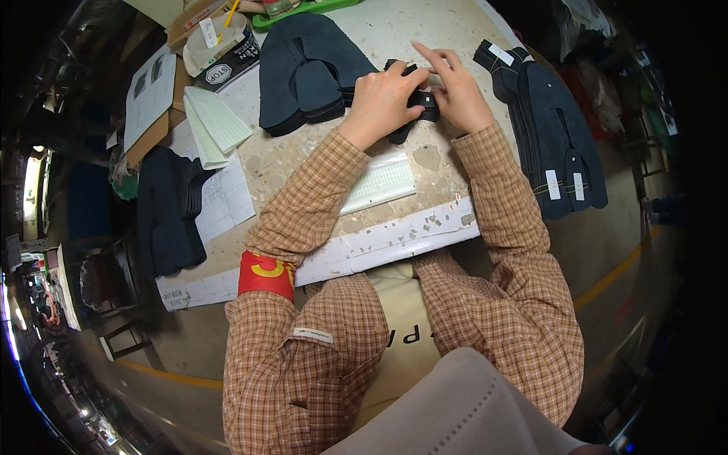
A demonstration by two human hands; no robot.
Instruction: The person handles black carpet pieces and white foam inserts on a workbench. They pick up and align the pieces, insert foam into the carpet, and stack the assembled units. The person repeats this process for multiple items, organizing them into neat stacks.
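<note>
My left hand is closed around a small bundle of dark cut pieces, its thumb along the near side. A small white label shows on the bundle. My right hand is beside it, fingers spread and partly stretched toward my left fingertips, thumb bent close to the bundle. Between the two hands the contact is partly hidden. Just left of my left hand lies a big stack of dark shoe-upper-shaped pieces. Under my forearms is a printed sheet in a clear sleeve.
More dark stacks lie at the table's right edge, banded and labelled, and at its left edge. Folded pale green papers, a propped printed sheet, a tub and a green tray line the far left. The worn tabletop has chipped patches.
</note>
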